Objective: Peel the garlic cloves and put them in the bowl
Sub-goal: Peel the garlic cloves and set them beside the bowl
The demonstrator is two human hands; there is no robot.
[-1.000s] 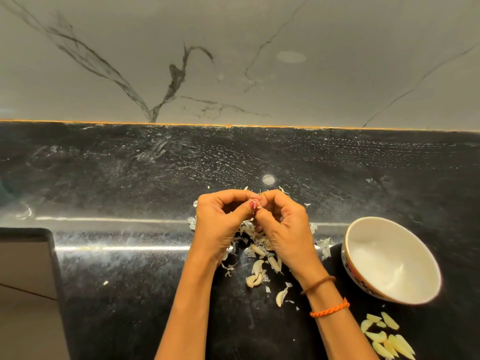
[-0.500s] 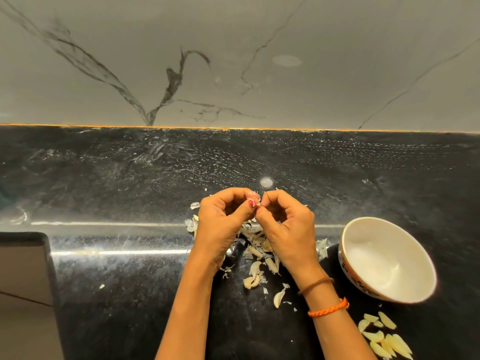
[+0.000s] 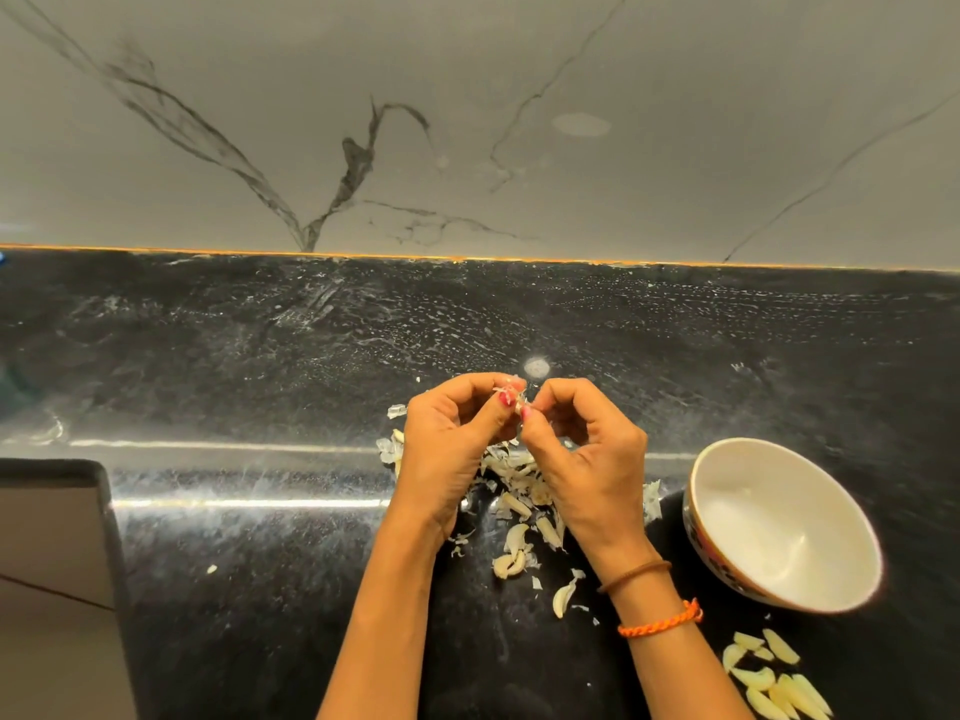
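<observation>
Hands [image 3: 519, 449] pinch garlic clove [image 3: 511, 397] over skin-littered black counter [image 3: 260, 356], marbled wall [image 3: 467, 122] behind.

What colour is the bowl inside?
Plain white inside the bowl, seen in the head view.

Left hand [image 3: 447, 454] and right hand [image 3: 587, 459] pinch one garlic clove [image 3: 514, 400] above the black counter [image 3: 260, 366]. Peel scraps [image 3: 514, 491] lie beneath. A white bowl [image 3: 779, 522] stands right of them, peeled cloves [image 3: 774, 678] near it.
</observation>
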